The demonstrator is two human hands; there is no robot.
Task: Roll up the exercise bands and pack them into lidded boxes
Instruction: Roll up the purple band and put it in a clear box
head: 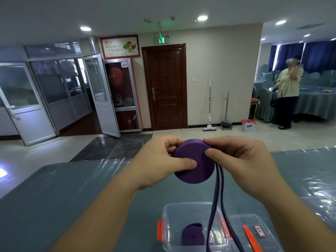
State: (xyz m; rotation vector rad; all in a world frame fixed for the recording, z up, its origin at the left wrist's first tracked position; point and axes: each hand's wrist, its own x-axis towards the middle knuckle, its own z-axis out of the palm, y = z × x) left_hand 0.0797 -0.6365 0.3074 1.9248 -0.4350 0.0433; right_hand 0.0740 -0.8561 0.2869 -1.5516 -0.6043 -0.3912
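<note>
An open clear box (183, 211) with one purple roll (192, 234) inside sits on the table (72, 188), and above it the left hand (160, 160) and right hand (241, 160) pinch a coiled purple band (194, 164), its tail hanging down.

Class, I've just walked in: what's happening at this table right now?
A person is rolling a purple band into a coil, gripped by the left hand and right hand. Its loose tail hangs down over an open clear box on the table. Another rolled band already lies in that box.
</note>
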